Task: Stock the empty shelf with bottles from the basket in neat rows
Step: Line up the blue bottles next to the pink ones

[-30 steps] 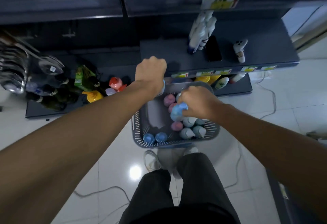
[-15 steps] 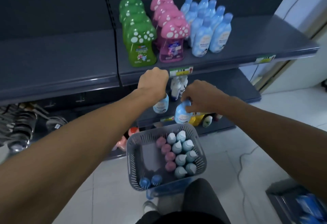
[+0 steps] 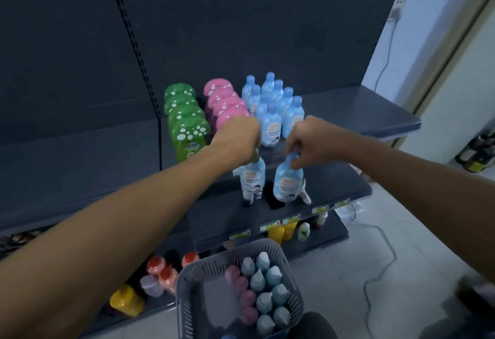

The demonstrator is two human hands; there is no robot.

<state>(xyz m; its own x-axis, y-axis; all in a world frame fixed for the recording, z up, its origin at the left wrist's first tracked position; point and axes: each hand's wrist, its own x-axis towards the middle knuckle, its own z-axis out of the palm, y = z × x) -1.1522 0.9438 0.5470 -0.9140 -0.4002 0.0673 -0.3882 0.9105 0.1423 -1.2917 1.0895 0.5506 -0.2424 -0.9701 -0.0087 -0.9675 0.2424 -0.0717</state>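
Fingers (image 3: 296,162) of our right hand (image 3: 313,138) pinch the cap of one pale blue plastic bottle (image 3: 287,184); our left hand (image 3: 238,138) grips a second blue bottle (image 3: 253,176). Both hang mid-frame, just under the dark grey shelf (image 3: 369,116); next we lift them beside the blue row (image 3: 270,122).

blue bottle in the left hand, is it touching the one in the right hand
Apart. The head view shows a dark gap between the left bottle and the right bottle.

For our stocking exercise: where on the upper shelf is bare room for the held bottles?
Free: shelf right of the blue rows, and the bay left of the green row. Crowded: the pink row between them.
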